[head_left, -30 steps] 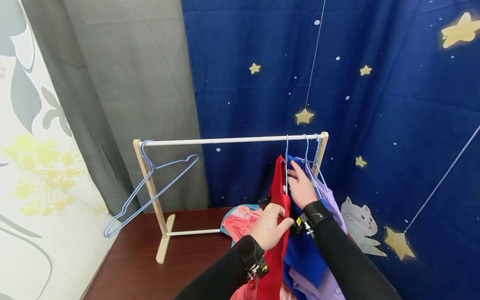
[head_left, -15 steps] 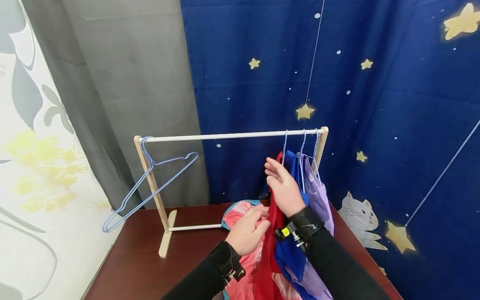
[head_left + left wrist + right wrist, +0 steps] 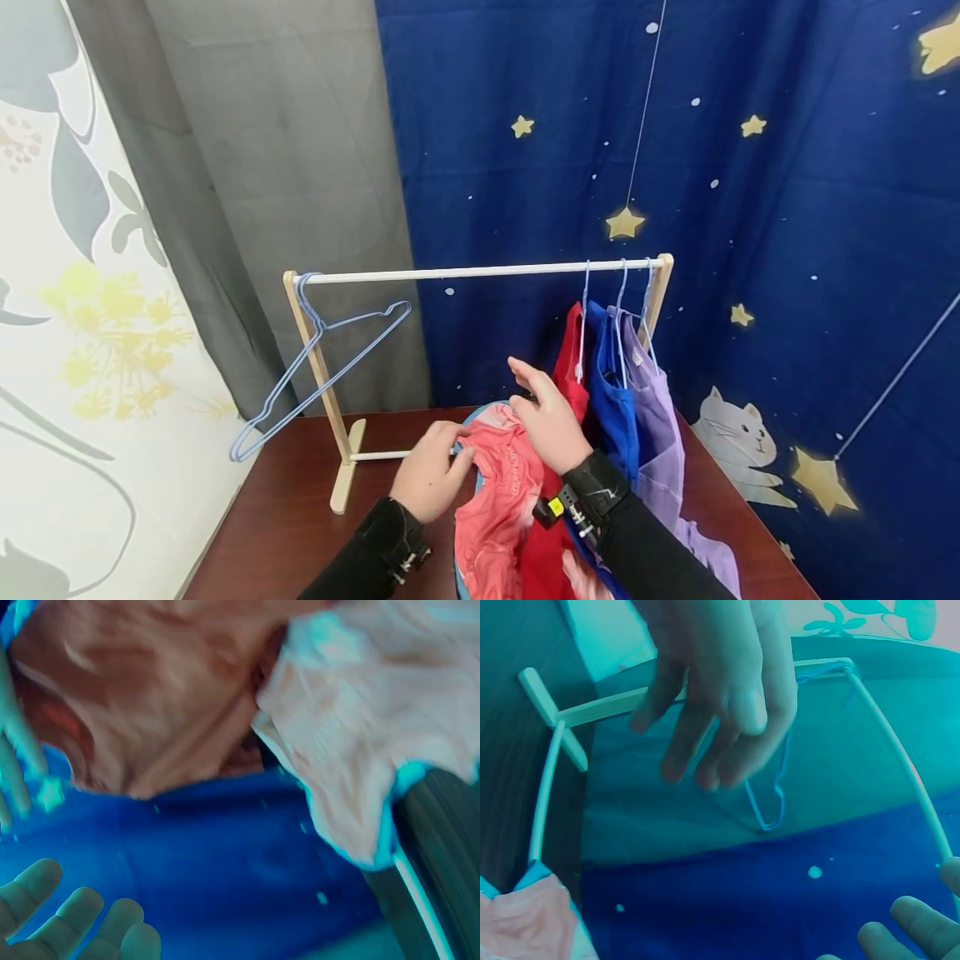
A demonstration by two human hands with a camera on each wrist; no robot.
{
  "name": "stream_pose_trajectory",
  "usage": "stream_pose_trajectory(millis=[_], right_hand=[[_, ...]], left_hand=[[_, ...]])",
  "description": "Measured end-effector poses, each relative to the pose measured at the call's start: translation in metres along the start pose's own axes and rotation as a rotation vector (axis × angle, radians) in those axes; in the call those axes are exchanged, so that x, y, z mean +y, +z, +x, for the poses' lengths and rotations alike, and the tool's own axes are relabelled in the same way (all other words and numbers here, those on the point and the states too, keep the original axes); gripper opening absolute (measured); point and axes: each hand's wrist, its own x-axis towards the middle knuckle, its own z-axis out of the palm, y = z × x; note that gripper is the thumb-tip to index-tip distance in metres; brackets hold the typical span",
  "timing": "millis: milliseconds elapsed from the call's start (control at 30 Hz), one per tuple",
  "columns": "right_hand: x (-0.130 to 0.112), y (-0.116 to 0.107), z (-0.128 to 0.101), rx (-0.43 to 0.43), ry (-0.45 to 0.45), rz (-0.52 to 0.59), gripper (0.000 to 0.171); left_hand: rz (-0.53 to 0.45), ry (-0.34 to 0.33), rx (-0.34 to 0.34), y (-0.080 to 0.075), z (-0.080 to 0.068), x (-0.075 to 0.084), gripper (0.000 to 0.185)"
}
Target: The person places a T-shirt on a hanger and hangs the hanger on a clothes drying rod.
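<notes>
Toward six o'clock from the middle of the head view, a coral-pink garment (image 3: 491, 533) lay in soft, crumpled folds, with pale lettering, whitish patches and blue trim. At its ten o'clock edge hovered the left hand (image 3: 432, 468), fingers loosely bent and apart from the thumb, gripping nothing; whether its fingertips touched the cloth could not be told. The right hand (image 3: 553, 425) hung toward the garment's one o'clock, its grip wide and unfilled, fingers stretched and thumb spread.

Just past it, toward four o'clock, hung a smooth red garment (image 3: 574, 402), a blue garment (image 3: 617, 410) and a lilac garment (image 3: 658, 421), each on a thin wire hanger. They shared a slim, round white rail (image 3: 480, 272) between pale, straight-sided wooden posts (image 3: 337, 421). Bare blue wire hangers (image 3: 322, 326) clustered at eight o'clock. Below spread a dark reddish-brown tabletop (image 3: 292, 525); toward twelve rose a navy curtain (image 3: 487, 58) printed with stars.
</notes>
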Motion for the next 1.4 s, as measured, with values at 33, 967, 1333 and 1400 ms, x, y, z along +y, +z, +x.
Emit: stream_pose_trajectory(millis=[33, 967, 1333, 1400], right_hand=[[0.003, 0.002, -0.002, 0.001, 0.006, -0.009, 0.052], [0.079, 0.012, -0.033, 0.095, 0.094, -0.080, 0.052], [0.086, 0.011, -0.037, 0.086, 0.130, -0.064, 0.053], [0.087, 0.011, -0.037, 0.085, 0.135, -0.061, 0.052]], left_hand=[[0.022, -0.014, 0.013, -0.004, -0.002, -0.006, 0.026], [0.265, -0.111, 0.274, -0.113, -0.013, -0.101, 0.032], [0.450, -0.034, 0.330, -0.155, 0.006, -0.131, 0.035], [0.480, -0.061, 0.324, -0.160, 0.007, -0.137, 0.036]])
